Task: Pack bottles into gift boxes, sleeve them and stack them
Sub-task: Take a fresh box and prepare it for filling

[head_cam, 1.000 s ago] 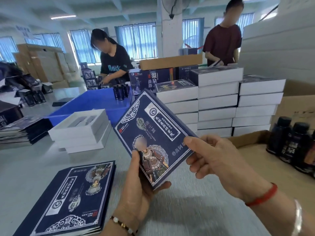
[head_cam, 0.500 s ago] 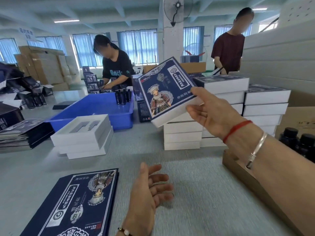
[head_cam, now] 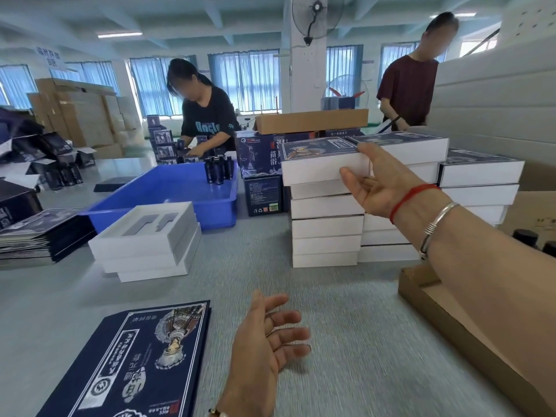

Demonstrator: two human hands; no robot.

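Resting on top of the near stack (head_cam: 326, 224) of finished boxes, the sleeved gift box (head_cam: 323, 162) lies flat with its navy printed face up, white side toward the camera. Right hand (head_cam: 380, 183) touches its near right corner, grip wide open, fingers straight, thumb against the white side wall; it pinches nothing. Left hand (head_cam: 264, 346) hovers low over the grey table (head_cam: 346, 341), palm up, fingers loosely spread, holding nothing.

Two more stacks (head_cam: 478, 188) of the same boxes stand right of and behind the first. Writing on the box top is too blurred to read. Flat navy sleeves (head_cam: 132, 362) lie near the left hand, printed with a costumed figure and Chinese characters, upside down to the camera, not legible. White tray inserts (head_cam: 147, 239) with cut-out slots are stacked at centre left, cut-outs holding nothing. Blue plastic bin (head_cam: 168, 191) behind them holds a cluster of dark bottles (head_cam: 218, 170) in its far corner. Navy carton (head_cam: 258, 155) beyond shows the characters 苗 and 浴. Open cardboard tray (head_cam: 469, 335) sits at right, dark bottle caps (head_cam: 525, 237) past it. Two people work at the far side.
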